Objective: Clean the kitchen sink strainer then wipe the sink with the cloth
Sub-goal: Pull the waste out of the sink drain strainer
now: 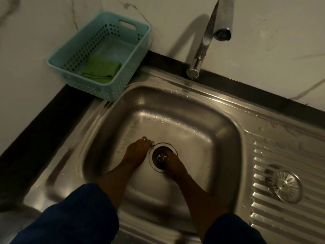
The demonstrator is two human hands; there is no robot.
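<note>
Dim kitchen, marble wall, steel sink [228, 138] set in dark table [52, 106]. Basket [140, 50] at 10 o'clock of basin, green cloth [101, 69] folded inside. Tap [202, 48] at 12. Ribbed drainboard [281, 152] at 3 o'clock carries strainer [285, 186], well apart from drain [173, 147]. In basin, left hand [136, 152] has fingertips at drain rim's 10 o'clock, small pale bit at tips; grip cannot be told. From 5 o'clock, right hand [174, 164] curls fingers round knob [162, 157] at drain centre.
</note>
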